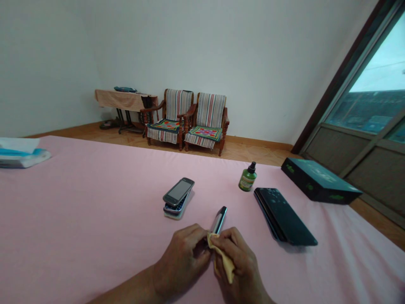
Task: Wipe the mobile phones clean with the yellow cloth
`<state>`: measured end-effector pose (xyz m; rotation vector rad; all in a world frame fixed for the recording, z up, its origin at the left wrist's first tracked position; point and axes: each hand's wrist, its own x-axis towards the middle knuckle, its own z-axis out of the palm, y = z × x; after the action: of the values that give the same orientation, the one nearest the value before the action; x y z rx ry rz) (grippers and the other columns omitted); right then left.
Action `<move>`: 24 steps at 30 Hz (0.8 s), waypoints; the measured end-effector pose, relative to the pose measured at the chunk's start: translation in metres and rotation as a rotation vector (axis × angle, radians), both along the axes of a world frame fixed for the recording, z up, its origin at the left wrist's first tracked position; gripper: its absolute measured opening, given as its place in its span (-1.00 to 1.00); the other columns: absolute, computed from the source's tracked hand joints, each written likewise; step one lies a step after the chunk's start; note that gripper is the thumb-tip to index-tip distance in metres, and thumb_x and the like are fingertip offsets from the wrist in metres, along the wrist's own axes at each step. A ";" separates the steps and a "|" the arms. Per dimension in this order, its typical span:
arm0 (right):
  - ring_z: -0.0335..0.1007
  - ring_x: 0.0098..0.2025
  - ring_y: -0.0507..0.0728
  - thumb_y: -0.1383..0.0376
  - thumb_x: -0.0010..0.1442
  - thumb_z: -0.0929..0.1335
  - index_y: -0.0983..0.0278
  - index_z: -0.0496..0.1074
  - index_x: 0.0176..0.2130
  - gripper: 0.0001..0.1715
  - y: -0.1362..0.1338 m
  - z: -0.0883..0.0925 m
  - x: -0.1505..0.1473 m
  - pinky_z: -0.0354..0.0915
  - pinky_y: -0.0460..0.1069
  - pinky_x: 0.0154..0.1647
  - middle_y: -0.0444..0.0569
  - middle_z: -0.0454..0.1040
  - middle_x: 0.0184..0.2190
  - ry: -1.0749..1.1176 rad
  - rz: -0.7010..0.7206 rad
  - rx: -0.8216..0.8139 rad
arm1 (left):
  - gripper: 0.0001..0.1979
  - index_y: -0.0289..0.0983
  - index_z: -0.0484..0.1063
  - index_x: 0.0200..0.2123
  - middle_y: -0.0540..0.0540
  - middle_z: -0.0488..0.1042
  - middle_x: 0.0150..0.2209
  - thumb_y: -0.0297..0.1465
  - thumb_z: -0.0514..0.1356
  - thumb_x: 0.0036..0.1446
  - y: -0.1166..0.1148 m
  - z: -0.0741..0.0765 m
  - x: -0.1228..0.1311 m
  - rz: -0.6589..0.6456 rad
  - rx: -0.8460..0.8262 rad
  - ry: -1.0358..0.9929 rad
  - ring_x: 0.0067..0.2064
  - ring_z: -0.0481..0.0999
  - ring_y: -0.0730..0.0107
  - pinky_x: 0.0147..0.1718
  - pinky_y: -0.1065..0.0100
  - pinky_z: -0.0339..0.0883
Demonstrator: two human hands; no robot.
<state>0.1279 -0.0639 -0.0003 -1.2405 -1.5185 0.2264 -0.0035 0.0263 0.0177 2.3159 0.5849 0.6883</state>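
The left hand (pixel 185 255) had its thumb and bent fingers pinched together at the near end of a slim mobile phone (pixel 219 219), though that end was largely hidden between the hands. The right hand (pixel 240 261) pinched a folded yellow cloth (pixel 225 264) between thumb and fingers, pressing its upper edge against the phone, while the rest hung below the thumb. The phone's dark far end pointed towards one o'clock, above a pink sheet (pixel 104 202). Taking the hands as the dial's centre, a grey touchscreen phone (pixel 179 192) lay askew at eleven o'clock on top of a keypad phone (pixel 174 209). At one o'clock a green spray bottle (pixel 247 180) with a black top stood upright. At two o'clock lay a stack of dark flat slabs (pixel 284 215), with a black box (pixel 329 177) beyond it. A white-and-blue packet (pixel 19 157) sat well apart at ten o'clock.
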 end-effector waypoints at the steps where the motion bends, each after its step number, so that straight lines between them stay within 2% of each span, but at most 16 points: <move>1: 0.35 -0.39 0.05 0.55 0.15 0.23 0.23 0.48 -0.18 -0.63 -0.001 0.002 -0.002 0.26 -0.12 -0.45 -0.03 0.34 -0.37 0.003 0.020 0.005 | -0.93 -0.28 0.43 -0.37 -0.03 0.43 -0.41 -0.55 0.20 0.09 0.000 0.000 0.000 -0.002 -0.026 -0.006 -0.36 0.41 0.34 -0.37 0.41 0.21; 4: 0.36 -0.43 0.06 0.48 0.09 0.28 0.25 0.46 -0.37 -0.80 -0.003 0.009 -0.002 0.25 -0.11 -0.46 -0.05 0.37 -0.43 0.040 0.025 -0.022 | -0.96 -0.28 0.44 -0.36 -0.04 0.44 -0.40 -0.51 0.23 0.07 0.002 0.000 0.001 0.012 -0.093 -0.013 -0.37 0.41 0.35 -0.39 0.42 0.22; 6: 0.33 -0.48 0.05 0.36 0.15 0.28 0.25 0.38 -0.43 -0.87 -0.004 0.013 0.002 0.24 -0.10 -0.49 -0.08 0.36 -0.48 0.201 -0.051 -0.149 | -0.94 -0.28 0.44 -0.39 -0.01 0.42 -0.44 -0.54 0.20 0.05 0.003 -0.001 0.002 0.061 -0.135 -0.023 -0.42 0.38 0.37 -0.44 0.43 0.20; 9: 0.17 -0.64 -0.01 0.10 0.26 0.22 0.23 0.27 -0.38 -0.72 -0.003 0.014 0.013 0.10 -0.15 -0.69 -0.19 0.28 -0.58 0.632 -0.134 -0.454 | -0.82 -0.29 0.45 -0.29 0.03 0.41 -0.49 -0.58 0.16 0.01 0.005 -0.003 0.006 0.126 -0.281 -0.092 -0.47 0.37 0.41 -0.49 0.45 0.18; 11: 0.13 -0.67 -0.03 -0.01 0.24 0.21 0.23 0.25 -0.37 -0.63 -0.002 0.013 0.019 0.06 -0.17 -0.72 -0.22 0.25 -0.60 0.797 -0.173 -0.549 | -0.65 -0.30 0.43 -0.10 0.04 0.42 -0.48 -0.57 0.19 -0.02 0.005 -0.005 0.010 0.161 -0.427 -0.170 -0.46 0.40 0.40 -0.50 0.45 0.20; 14: 0.14 -0.62 -0.04 -0.03 0.10 0.33 0.25 0.24 -0.49 -0.57 0.001 0.015 0.022 0.08 -0.17 -0.66 -0.23 0.22 -0.63 0.795 -0.227 -0.575 | -0.51 -0.34 0.39 0.02 -0.01 0.46 -0.44 -0.53 0.25 -0.05 0.002 -0.005 0.014 0.149 -0.699 -0.285 -0.43 0.45 0.36 -0.47 0.43 0.24; 18: 0.06 -0.63 -0.07 -0.11 -0.04 0.40 0.30 0.31 -0.49 -0.47 0.002 0.021 0.017 0.00 -0.18 -0.67 -0.24 0.20 -0.66 0.809 -0.183 -0.752 | -0.66 -0.37 0.46 -0.15 -0.08 0.48 -0.42 -0.36 0.35 -0.01 -0.005 -0.005 0.015 0.015 -1.018 -0.442 -0.42 0.46 0.38 -0.42 0.41 0.29; 21: -0.02 -0.68 -0.10 -0.20 -0.08 0.40 0.32 0.34 -0.44 -0.37 0.002 0.024 0.012 -0.10 -0.17 -0.72 -0.27 0.18 -0.69 0.816 -0.012 -0.807 | -0.62 -0.34 0.43 -0.18 -0.07 0.49 -0.43 -0.30 0.41 -0.04 -0.007 -0.007 0.013 -0.020 -1.095 -0.460 -0.44 0.46 0.40 -0.44 0.42 0.31; 24: -0.05 -0.70 -0.12 -0.22 -0.11 0.41 0.32 0.34 -0.40 -0.33 0.003 0.025 0.007 -0.12 -0.18 -0.73 -0.29 0.19 -0.67 0.815 0.068 -0.748 | -0.62 -0.29 0.38 -0.18 -0.11 0.52 -0.33 -0.29 0.41 0.00 -0.006 -0.010 0.011 -0.027 -1.094 -0.504 -0.37 0.50 0.35 -0.40 0.39 0.36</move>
<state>0.1350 -0.0610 0.0245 -1.3956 -0.7540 1.2665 0.0079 0.0199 0.0075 1.0863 0.4997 0.6638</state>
